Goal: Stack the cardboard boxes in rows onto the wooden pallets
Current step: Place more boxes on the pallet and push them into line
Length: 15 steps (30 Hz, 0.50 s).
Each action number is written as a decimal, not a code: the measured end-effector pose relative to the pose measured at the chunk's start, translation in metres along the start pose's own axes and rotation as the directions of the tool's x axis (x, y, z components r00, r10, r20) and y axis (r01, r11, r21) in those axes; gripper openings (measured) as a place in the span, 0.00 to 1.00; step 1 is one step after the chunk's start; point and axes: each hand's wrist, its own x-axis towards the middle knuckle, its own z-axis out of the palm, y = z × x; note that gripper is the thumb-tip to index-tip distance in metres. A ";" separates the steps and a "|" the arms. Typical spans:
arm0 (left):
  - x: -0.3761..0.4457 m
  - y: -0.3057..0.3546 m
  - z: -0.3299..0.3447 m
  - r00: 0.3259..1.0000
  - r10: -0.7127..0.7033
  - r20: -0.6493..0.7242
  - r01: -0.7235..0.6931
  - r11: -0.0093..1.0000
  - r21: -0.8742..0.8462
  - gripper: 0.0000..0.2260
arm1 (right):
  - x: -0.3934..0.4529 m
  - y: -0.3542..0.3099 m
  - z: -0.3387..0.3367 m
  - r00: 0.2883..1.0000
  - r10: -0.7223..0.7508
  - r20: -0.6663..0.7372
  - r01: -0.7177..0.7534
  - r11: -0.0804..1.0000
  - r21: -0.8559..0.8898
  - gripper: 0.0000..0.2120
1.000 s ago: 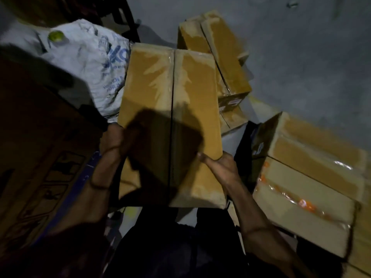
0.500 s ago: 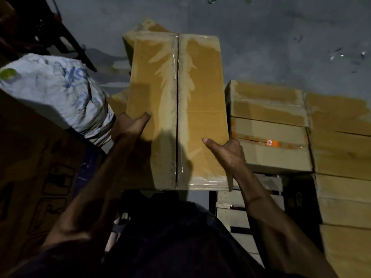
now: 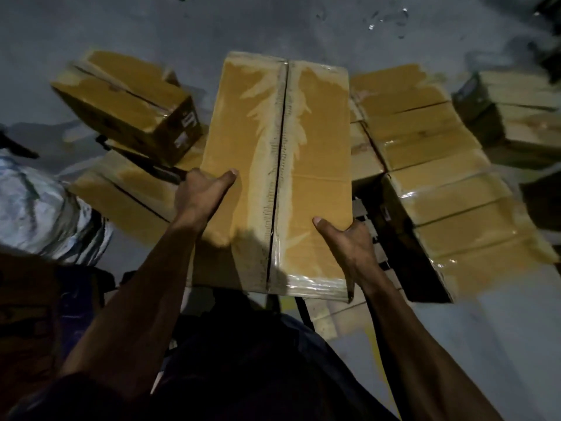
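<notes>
Cardboard box (image 3: 315,177) held up mid-frame, taped seam on top

Left hand (image 3: 200,199) and right hand (image 3: 346,244) each grip a long side, thumbs flat across the top, fingers wrapped under out of sight. Wooden pallet (image 3: 373,235) slats peek out at its right edge, with stacked boxes (image 3: 431,165) in rows to the right. Loose boxes (image 3: 127,98) sit upper left on the concrete floor (image 3: 273,22).

Dim, uneven light; dark foreground shadows, blurred, warped edges.
</notes>
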 end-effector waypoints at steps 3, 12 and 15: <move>-0.019 0.022 0.028 0.999 0.047 0.026 -0.050 0.990 0.129 0.33 | -0.015 0.022 -0.026 0.996 0.035 -0.079 -0.032 0.999 0.039 0.33; -0.031 0.065 0.099 0.963 0.196 0.187 -0.241 0.936 0.257 0.30 | -0.043 0.058 -0.068 0.950 0.128 -0.286 -0.090 0.986 0.143 0.25; -0.021 0.083 0.118 0.939 0.219 0.265 -0.293 0.913 0.284 0.28 | -0.042 0.061 -0.067 0.922 0.169 -0.348 -0.102 0.974 0.202 0.24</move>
